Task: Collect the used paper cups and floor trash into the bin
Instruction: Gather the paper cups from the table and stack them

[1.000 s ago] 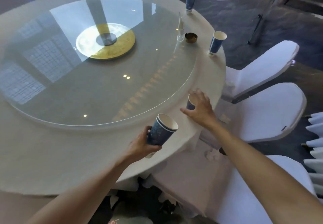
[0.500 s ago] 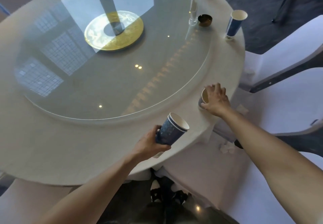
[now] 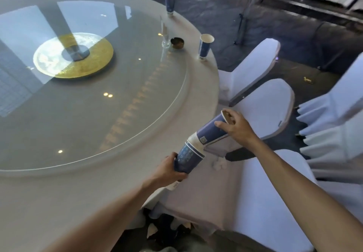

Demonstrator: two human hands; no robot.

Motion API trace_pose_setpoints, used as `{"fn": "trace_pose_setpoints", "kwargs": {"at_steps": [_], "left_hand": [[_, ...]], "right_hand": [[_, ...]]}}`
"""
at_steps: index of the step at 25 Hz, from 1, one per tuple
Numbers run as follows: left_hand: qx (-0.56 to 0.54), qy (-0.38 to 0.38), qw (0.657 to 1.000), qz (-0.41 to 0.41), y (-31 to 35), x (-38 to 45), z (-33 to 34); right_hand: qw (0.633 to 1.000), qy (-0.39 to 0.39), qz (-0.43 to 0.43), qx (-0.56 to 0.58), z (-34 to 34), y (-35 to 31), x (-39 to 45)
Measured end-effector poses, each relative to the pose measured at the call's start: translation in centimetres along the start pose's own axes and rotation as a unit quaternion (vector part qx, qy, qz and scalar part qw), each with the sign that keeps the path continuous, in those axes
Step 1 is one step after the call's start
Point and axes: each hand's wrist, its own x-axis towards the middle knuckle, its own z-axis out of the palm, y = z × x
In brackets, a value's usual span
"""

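Note:
My left hand [image 3: 169, 170] grips a stack of blue paper cups [image 3: 187, 158] at the table's near right edge, tilted with the mouth up and right. My right hand [image 3: 236, 127] holds another blue paper cup [image 3: 211, 131] by its rim, its base partly inside the stack's mouth. Two more blue cups stand upright on the white round table [image 3: 98, 183]: one at the right rim [image 3: 205, 46], one further back [image 3: 170, 3]. Crumpled white tissue [image 3: 219, 164] lies on the chair seat just below the cups. No bin is in view.
A glass turntable [image 3: 94, 98] with a gold centre disc [image 3: 73, 58] covers most of the table. A small glass holder [image 3: 166, 37] and a dark ashtray [image 3: 177, 42] sit near its right edge. White-covered chairs [image 3: 261, 102] crowd the right side. A yellow scrap [image 3: 307, 79] lies on the dark floor.
My right hand lifted the cup off the table edge and brought it over to the stack in my left hand, where its base now enters the stack's mouth. The camera view shifted.

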Motion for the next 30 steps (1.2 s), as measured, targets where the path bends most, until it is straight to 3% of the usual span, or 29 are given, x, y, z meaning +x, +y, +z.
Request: {"fn": "trace_pose_setpoints", "kwargs": {"at_steps": [10, 14, 18, 21, 24, 27, 30], "left_hand": [[0.067, -0.049, 0.994, 0.072, 0.4, 2.3, 6.0], [0.095, -0.054, 0.992, 0.067, 1.4, 3.9, 7.9], [0.098, -0.069, 0.992, 0.032, 0.8, 6.5, 11.8], [0.072, -0.032, 0.997, -0.012, -0.6, 9.6, 15.0], [0.034, 0.008, 0.998, -0.052, -2.6, 13.2, 18.0], [0.005, 0.031, 0.997, -0.065, -4.3, 16.8, 20.7], [-0.007, 0.048, 0.995, -0.084, -5.9, 19.8, 22.4]], "right_hand": [[0.981, -0.104, 0.14, 0.09, 3.3, 6.9, -6.8], [0.976, -0.13, 0.15, 0.09, 5.5, 9.0, -6.4], [0.961, -0.206, 0.156, 0.095, 6.6, 13.9, -3.3], [0.968, -0.135, 0.179, 0.116, 7.7, 20.1, 1.6], [0.978, -0.103, 0.177, -0.038, 9.5, 27.5, 6.6], [0.949, -0.192, 0.125, -0.215, 12.2, 34.5, 9.3], [0.903, -0.283, 0.097, -0.308, 15.6, 39.8, 10.3]]}}
